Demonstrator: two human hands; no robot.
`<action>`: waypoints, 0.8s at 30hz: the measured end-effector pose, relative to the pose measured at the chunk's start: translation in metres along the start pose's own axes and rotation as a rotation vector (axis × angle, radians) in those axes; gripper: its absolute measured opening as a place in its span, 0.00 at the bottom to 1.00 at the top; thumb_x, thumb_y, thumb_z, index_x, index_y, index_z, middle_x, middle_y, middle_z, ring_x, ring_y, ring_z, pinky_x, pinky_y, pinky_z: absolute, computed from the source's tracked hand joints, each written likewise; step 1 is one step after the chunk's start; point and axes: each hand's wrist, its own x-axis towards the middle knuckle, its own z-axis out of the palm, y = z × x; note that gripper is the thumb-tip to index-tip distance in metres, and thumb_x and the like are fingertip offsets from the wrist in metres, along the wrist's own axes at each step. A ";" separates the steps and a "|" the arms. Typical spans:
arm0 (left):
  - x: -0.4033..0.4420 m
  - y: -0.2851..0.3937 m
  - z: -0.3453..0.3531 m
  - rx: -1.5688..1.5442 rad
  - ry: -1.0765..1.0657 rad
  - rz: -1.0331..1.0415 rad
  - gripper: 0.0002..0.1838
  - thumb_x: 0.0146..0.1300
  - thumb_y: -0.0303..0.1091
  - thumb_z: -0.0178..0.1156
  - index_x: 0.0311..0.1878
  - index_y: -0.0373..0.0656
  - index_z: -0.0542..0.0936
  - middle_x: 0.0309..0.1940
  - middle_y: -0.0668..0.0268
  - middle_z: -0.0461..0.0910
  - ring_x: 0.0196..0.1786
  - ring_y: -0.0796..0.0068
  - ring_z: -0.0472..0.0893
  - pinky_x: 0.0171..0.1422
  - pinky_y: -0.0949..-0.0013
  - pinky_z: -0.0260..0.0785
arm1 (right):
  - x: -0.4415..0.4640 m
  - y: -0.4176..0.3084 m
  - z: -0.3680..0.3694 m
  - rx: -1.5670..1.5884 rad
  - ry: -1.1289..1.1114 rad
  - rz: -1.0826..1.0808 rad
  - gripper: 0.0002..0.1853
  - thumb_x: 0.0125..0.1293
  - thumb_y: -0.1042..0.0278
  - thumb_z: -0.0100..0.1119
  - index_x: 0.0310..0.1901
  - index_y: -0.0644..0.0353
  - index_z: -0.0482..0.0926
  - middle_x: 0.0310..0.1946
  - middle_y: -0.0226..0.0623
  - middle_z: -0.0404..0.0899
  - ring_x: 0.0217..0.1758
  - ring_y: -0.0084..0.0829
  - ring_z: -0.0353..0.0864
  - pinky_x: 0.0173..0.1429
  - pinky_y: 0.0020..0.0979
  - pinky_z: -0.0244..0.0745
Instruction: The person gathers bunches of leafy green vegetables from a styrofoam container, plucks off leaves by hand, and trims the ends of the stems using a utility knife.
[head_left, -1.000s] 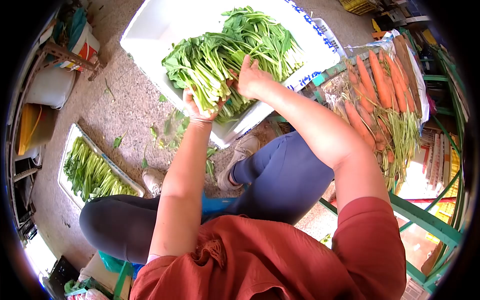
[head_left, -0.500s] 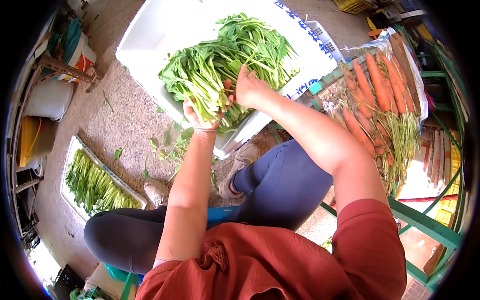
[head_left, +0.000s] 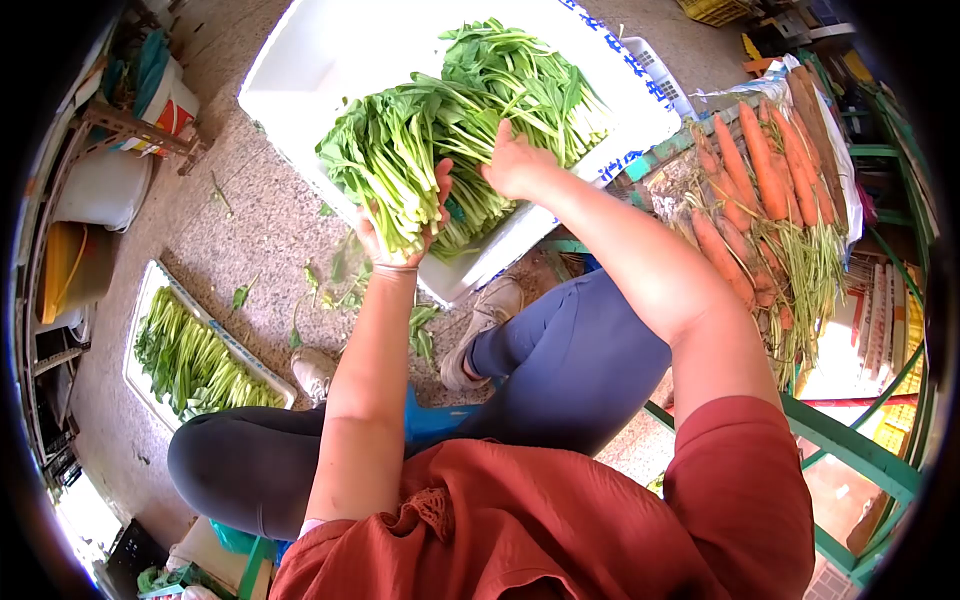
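Note:
My left hand (head_left: 395, 235) is closed around a bunch of leafy greens (head_left: 385, 190), its pale stems pointing down toward me. The bunch is held over the near edge of a white foam box (head_left: 300, 75). Inside the box lies a pile of the same greens (head_left: 530, 85), leaves to the far left and stems toward the near right. My right hand (head_left: 520, 168) is over the stems of that pile, index finger stretched out and thumb apart. Its other fingers are partly hidden, and I see nothing held in it.
Carrots (head_left: 765, 170) with long green tops lie on a stand at the right. A smaller white tray (head_left: 150, 375) of greens rests on the floor at left. Loose leaves (head_left: 345, 290) are scattered near my shoes (head_left: 485, 330). A green metal frame (head_left: 850, 445) stands beside my right arm.
My right hand has moved slightly right, away from the bunch in my left hand, so a gap shows between the hands. The left hand still holds its bunch, shifted a little left.

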 end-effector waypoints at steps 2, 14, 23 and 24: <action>-0.004 0.001 -0.002 -0.063 -0.012 0.018 0.43 0.49 0.48 0.64 0.70 0.48 0.62 0.69 0.45 0.56 0.61 0.49 0.71 0.50 0.52 0.70 | -0.002 0.001 -0.006 0.044 -0.025 0.020 0.43 0.68 0.48 0.46 0.73 0.61 0.37 0.70 0.54 0.54 0.68 0.48 0.65 0.69 0.42 0.61; -0.011 0.019 0.045 -0.106 -0.156 0.091 0.37 0.56 0.56 0.56 0.67 0.49 0.66 0.60 0.53 0.68 0.48 0.57 0.76 0.40 0.56 0.66 | 0.062 0.044 0.007 0.313 0.042 -0.040 0.32 0.66 0.55 0.51 0.64 0.70 0.62 0.58 0.60 0.70 0.62 0.51 0.71 0.65 0.40 0.65; -0.036 0.066 0.075 0.289 -0.213 0.123 0.43 0.50 0.51 0.66 0.69 0.51 0.63 0.67 0.51 0.60 0.56 0.55 0.73 0.53 0.51 0.68 | -0.009 0.021 -0.076 0.277 0.137 -0.168 0.57 0.44 0.37 0.71 0.62 0.81 0.61 0.59 0.64 0.68 0.66 0.49 0.68 0.68 0.38 0.64; -0.040 0.071 0.078 0.350 -0.177 0.133 0.43 0.50 0.51 0.66 0.69 0.50 0.63 0.66 0.50 0.60 0.57 0.52 0.73 0.55 0.48 0.69 | -0.026 0.003 -0.084 0.431 0.223 -0.244 0.58 0.45 0.35 0.70 0.63 0.81 0.59 0.61 0.65 0.65 0.67 0.49 0.67 0.69 0.38 0.63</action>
